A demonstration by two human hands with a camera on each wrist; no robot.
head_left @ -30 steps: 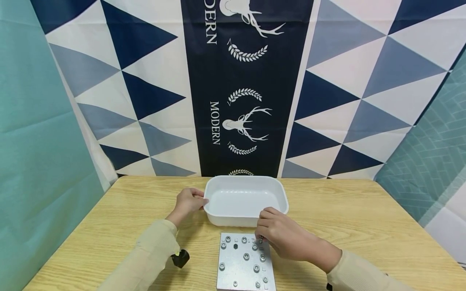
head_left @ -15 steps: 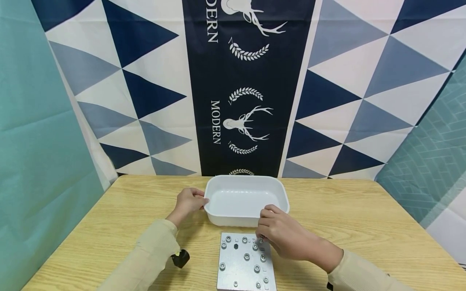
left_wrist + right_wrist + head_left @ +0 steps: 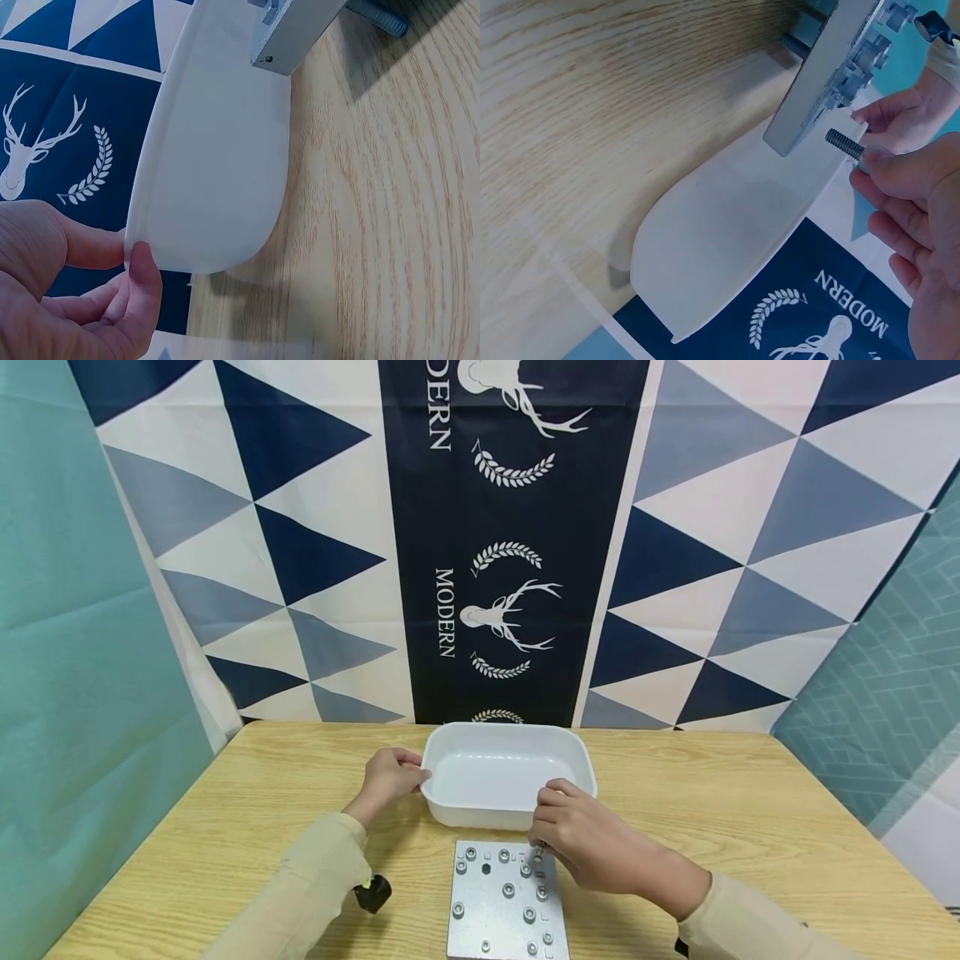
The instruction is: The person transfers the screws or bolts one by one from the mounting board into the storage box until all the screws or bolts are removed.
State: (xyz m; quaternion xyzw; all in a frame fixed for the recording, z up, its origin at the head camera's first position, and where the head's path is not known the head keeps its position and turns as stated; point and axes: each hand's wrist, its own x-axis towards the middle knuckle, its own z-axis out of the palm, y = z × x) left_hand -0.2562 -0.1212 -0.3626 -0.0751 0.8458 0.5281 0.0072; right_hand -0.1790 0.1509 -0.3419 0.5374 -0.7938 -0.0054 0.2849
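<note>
A white rectangular basin (image 3: 480,817) stands near the table's back edge. My left hand (image 3: 386,777) pinches its left rim between thumb and fingers. In front of it is a silver metal plate (image 3: 483,889) with several socket-head bolts in its top and one dark hole. At the plate's far right corner, my right hand (image 3: 581,843) pinches a bolt (image 3: 844,144) by its head. In the right wrist view, the bolt's threaded shank points toward the plate and is apart from it. The fingers partly hide the bolt's head.
The wooden table (image 3: 697,810) runs out to both sides of the basin. A patterned curtain (image 3: 510,543) hangs behind it. Bolt ends (image 3: 382,19) stick out below the raised plate. A black wrist device (image 3: 372,893) sits by my left sleeve.
My right hand has risen slightly, and more of the bolt shows below its fingers. The left hand still holds the basin's rim in the same place.
</note>
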